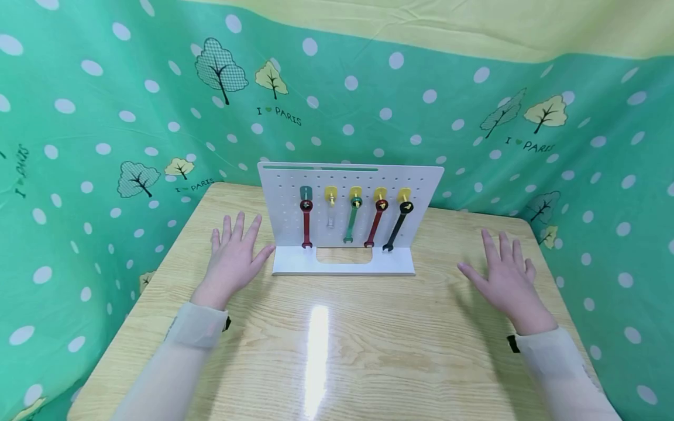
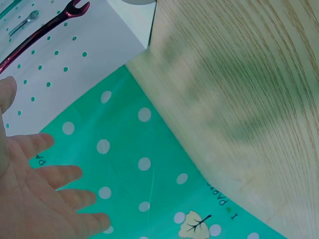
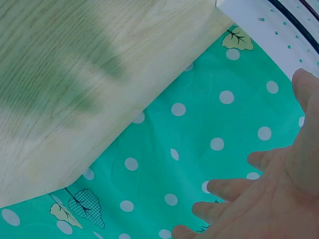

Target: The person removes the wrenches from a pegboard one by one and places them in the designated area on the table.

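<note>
My left hand is spread with nothing in it, its thumb close to the left edge of a white pegboard stand. On the right, my other hand also has its fingers apart, holding nothing, some way from the board. Several wrenches hang on the pegboard's hooks: a dark red wrench at the left, a small silver wrench, a green wrench, another red wrench and a black wrench. The left wrist view shows the leftmost red wrench beyond the thumb.
The stand's white base sits on a light wood table, toward its far edge. A green dotted curtain surrounds the table at the back and sides. Light glares in a strip on the tabletop.
</note>
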A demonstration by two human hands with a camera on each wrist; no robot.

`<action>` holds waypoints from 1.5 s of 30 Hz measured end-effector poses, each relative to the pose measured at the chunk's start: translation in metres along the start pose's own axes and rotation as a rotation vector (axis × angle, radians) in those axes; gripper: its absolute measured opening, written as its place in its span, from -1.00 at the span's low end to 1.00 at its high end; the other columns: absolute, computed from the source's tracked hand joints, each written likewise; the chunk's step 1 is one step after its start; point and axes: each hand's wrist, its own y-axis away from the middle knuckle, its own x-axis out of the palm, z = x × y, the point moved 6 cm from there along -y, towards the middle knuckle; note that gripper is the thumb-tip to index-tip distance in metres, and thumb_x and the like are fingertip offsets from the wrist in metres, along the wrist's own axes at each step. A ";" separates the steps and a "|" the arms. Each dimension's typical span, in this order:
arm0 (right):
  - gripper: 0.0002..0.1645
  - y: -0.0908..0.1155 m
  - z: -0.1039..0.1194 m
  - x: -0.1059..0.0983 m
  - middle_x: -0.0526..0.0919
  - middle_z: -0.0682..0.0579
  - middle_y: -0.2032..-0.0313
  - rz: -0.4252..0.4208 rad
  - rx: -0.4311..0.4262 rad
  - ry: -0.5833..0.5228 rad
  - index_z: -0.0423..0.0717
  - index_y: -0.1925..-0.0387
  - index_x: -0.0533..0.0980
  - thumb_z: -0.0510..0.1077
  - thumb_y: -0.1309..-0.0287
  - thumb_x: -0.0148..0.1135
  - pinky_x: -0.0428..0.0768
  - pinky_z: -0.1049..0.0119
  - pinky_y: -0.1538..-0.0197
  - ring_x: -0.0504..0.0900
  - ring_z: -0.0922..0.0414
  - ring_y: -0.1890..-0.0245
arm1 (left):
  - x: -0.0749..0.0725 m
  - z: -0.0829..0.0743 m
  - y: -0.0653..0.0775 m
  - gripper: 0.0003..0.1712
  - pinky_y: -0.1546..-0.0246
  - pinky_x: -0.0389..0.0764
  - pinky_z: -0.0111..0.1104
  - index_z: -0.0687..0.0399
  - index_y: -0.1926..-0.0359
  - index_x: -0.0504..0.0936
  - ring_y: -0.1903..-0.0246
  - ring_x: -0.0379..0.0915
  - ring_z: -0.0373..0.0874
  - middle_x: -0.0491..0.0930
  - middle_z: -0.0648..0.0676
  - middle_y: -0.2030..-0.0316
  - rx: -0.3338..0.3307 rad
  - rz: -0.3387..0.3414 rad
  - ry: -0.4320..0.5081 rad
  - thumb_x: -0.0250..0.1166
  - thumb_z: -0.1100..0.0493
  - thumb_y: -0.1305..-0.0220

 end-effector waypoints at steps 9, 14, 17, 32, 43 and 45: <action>0.16 0.000 -0.003 0.002 -0.35 -0.40 -0.54 -0.005 0.002 -0.009 0.07 -0.63 -0.35 0.48 -0.38 -0.02 -0.28 -0.64 -0.16 -0.48 -0.41 -0.47 | 0.000 0.000 0.000 -0.09 -0.33 -0.44 0.35 0.09 -0.62 -0.04 -0.47 -0.54 0.44 -0.25 0.42 -0.55 -0.002 0.003 0.007 -0.03 -0.32 -0.53; 0.16 0.000 -0.003 0.004 -0.33 -0.40 -0.54 -0.015 -0.004 -0.006 0.06 -0.63 -0.32 0.47 -0.38 0.00 -0.26 -0.65 -0.16 -0.44 -0.43 -0.47 | -0.001 0.000 0.001 -0.09 -0.33 -0.45 0.34 0.10 -0.62 -0.04 -0.47 -0.61 0.39 -0.26 0.41 -0.55 -0.009 0.005 0.017 -0.01 -0.30 -0.54; 0.14 0.000 -0.002 0.005 -0.32 -0.41 -0.54 -0.017 -0.007 -0.010 0.04 -0.63 -0.31 0.45 -0.39 0.00 -0.26 -0.65 -0.15 -0.43 -0.45 -0.46 | -0.001 0.001 0.002 -0.09 -0.33 -0.46 0.34 0.12 -0.62 -0.04 -0.47 -0.64 0.38 -0.26 0.41 -0.55 -0.013 0.009 0.022 0.00 -0.29 -0.54; 0.14 -0.002 0.000 0.006 -0.34 -0.39 -0.54 -0.018 -0.021 -0.023 0.06 -0.63 -0.31 0.45 -0.39 -0.01 -0.27 -0.66 -0.15 -0.41 -0.47 -0.46 | -0.004 0.004 0.005 -0.07 -0.35 -0.41 0.33 0.13 -0.61 -0.04 -0.47 -0.59 0.41 -0.25 0.42 -0.55 -0.015 0.002 0.019 -0.09 -0.35 -0.54; 0.13 -0.001 -0.001 0.006 -0.34 -0.36 -0.55 -0.016 -0.024 -0.037 0.09 -0.63 -0.33 0.44 -0.40 -0.01 -0.25 -0.65 -0.15 -0.43 -0.45 -0.46 | -0.002 0.003 0.002 -0.07 -0.33 -0.41 0.35 0.13 -0.61 -0.05 -0.47 -0.54 0.44 -0.25 0.42 -0.55 -0.007 0.003 0.028 -0.11 -0.37 -0.53; 0.13 0.000 0.000 0.007 -0.34 -0.36 -0.55 -0.013 -0.023 -0.038 0.09 -0.63 -0.32 0.44 -0.40 -0.01 -0.24 -0.65 -0.15 -0.41 -0.47 -0.46 | -0.001 0.002 0.001 -0.07 -0.33 -0.40 0.36 0.14 -0.61 -0.05 -0.47 -0.54 0.44 -0.25 0.42 -0.55 -0.009 0.006 0.027 -0.10 -0.36 -0.54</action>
